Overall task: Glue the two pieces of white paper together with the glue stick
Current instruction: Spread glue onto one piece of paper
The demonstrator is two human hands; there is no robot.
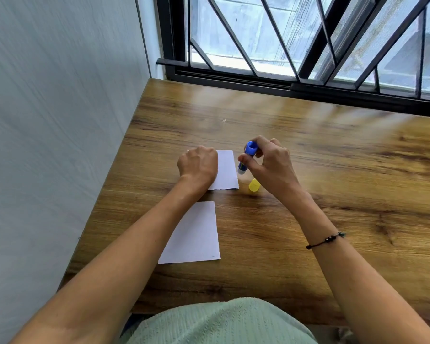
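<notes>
Two white paper pieces lie on the wooden table [308, 219]. The far paper [226, 170] is pinned under my left hand [198, 166], which rests on its left part with fingers curled. The near paper [193, 234] lies free, partly under my left forearm. My right hand [268, 162] grips the blue glue stick [246, 157], uncapped and tilted, with its white tip pointing down just off the far paper's right edge. The yellow cap [254, 185] sits on the table below the stick.
A grey wall [60, 120] runs along the table's left edge. A barred window [308, 45] stands behind the far edge. A black bracelet [325, 240] circles my right wrist. My green-clothed lap [221, 321] is at the near edge.
</notes>
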